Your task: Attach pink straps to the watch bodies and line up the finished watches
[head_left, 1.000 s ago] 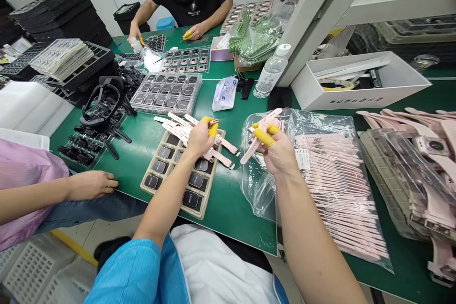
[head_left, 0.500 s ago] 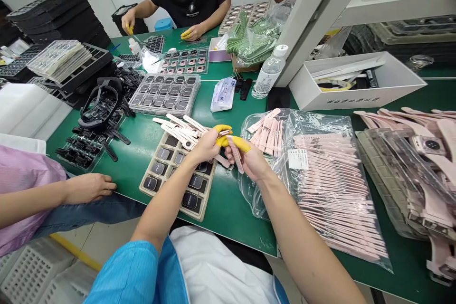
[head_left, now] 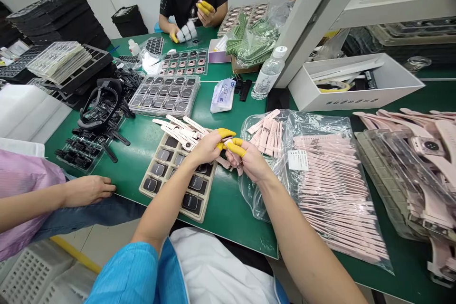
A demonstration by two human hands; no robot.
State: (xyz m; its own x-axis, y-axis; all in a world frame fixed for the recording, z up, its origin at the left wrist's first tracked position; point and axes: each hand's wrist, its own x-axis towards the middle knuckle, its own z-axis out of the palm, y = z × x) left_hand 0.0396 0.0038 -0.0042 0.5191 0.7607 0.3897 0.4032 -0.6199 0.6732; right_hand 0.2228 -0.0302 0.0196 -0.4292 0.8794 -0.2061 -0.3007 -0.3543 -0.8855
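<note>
My left hand (head_left: 208,146), with yellow finger covers, is closed on a small watch body, mostly hidden by the fingers. Against it, my right hand (head_left: 248,156) pinches a pink strap (head_left: 239,168) whose end hangs below the fingers. Both hands meet above the right edge of a beige tray (head_left: 147,174) holding dark square watch faces (head_left: 157,169). Pink watches with straps (head_left: 178,129) lie across the tray's top. Right of my hands, loose pink straps (head_left: 270,135) rest on a clear bag, beside a bag packed with many pink straps (head_left: 331,185).
A clear tray stack (head_left: 166,92), black straps (head_left: 103,109) and a white packet (head_left: 223,96) lie ahead. A bottle (head_left: 268,73) and white box (head_left: 356,90) stand at the right. A person's hand (head_left: 90,189) rests at the left edge; another person sits opposite.
My right hand has turned inward, and the strap it holds now shows less. The person opposite has raised one hand and holds white pieces near the other.
</note>
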